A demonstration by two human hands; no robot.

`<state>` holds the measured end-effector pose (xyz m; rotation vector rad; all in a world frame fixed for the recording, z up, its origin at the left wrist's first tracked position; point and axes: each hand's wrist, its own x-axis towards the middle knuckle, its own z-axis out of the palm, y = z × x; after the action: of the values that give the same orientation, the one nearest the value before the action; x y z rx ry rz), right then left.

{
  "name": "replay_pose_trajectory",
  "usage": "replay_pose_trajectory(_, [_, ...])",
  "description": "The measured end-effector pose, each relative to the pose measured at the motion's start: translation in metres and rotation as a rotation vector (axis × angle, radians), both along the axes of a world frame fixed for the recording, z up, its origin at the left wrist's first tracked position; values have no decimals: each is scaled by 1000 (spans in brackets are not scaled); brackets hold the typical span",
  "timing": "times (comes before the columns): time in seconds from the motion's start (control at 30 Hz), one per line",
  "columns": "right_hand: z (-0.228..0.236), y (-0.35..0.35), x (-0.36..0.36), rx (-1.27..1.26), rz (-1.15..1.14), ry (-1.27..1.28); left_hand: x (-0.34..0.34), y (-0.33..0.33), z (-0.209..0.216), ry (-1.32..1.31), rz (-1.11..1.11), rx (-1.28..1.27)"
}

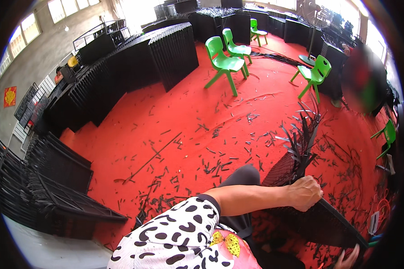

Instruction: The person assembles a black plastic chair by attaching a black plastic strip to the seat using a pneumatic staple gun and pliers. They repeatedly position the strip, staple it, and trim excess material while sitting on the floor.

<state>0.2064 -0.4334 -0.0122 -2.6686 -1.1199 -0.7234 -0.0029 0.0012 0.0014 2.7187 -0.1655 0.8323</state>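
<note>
A black woven panel (327, 223) with a framed edge leans across my lap at the lower right. Loose black strips (304, 134) fan out from its far end. My left hand (305, 193) is closed in a fist around the panel's upper edge, beside the base of those strips. Down at the near corner of the panel, part of my right hand (348, 259) shows, its fingers stretched and apart beside the edge. The picture's lower rim cuts off the rest of that hand.
Black strip offcuts (215, 168) litter the red floor (166, 112). Stacked black panels (143, 58) stand at the far left, with more stacks (54, 179) nearer. Green chairs (223, 60) stand ahead; another green chair (316, 74) is farther right. Orange cord (384, 208) lies at the right.
</note>
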Motion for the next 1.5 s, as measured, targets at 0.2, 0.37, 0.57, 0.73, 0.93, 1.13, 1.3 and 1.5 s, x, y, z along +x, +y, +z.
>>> replay_pose_trajectory(0.2, [57,214,-27,-61,498,315,-8,-2,-1,39,-56,38])
replay_pose_trajectory(0.37, [38,234,-37,2,536,881,-9,9,-7,70,-134,-18])
replay_pose_trajectory(0.57, [57,230,-57,-61,499,878,-6,2,-15,39,-96,-18])
replay_pose_trajectory(0.73, [44,230,-46,-30,603,491,3,8,-13,52,-80,-30])
replay_pose_trajectory(0.93, [51,232,-49,10,488,848,2,3,-13,3,-24,-14])
replay_pose_trajectory(1.13, [50,230,-48,35,457,897,-3,5,-8,30,-16,-15])
replay_pose_trajectory(1.3, [49,227,-46,45,458,909,-2,3,-9,-14,-23,-31])
replay_pose_trajectory(1.5, [52,229,-49,50,439,933,-1,5,-12,10,-39,-13])
